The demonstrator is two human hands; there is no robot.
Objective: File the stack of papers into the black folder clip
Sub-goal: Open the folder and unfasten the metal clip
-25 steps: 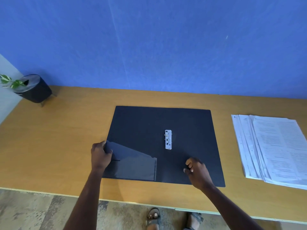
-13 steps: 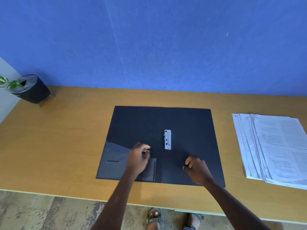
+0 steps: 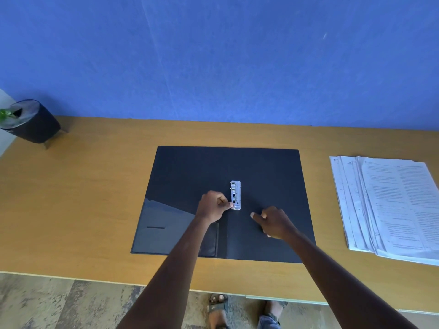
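The black folder [image 3: 266,176] lies open and flat in the middle of the wooden table. Its silver metal clip [image 3: 236,194] sits near the centre fold. My left hand [image 3: 212,206] is curled, with its fingertips touching the clip's lower left edge. My right hand [image 3: 273,222] rests on the folder's right half, just right of and below the clip, index finger stretched toward it and holding nothing. The stack of white printed papers [image 3: 389,205] lies on the table to the right of the folder, fanned a little.
A black pot with a green plant [image 3: 31,121] stands at the table's far left corner. The blue wall runs along the table's back edge. A grey pocket [image 3: 166,226] covers the folder's lower left. My sandalled feet show below the front edge [image 3: 118,279].
My left hand has moved from the folder's left edge rightward across the pocket to the metal clip. My right hand has shifted slightly up and its index finger has extended.
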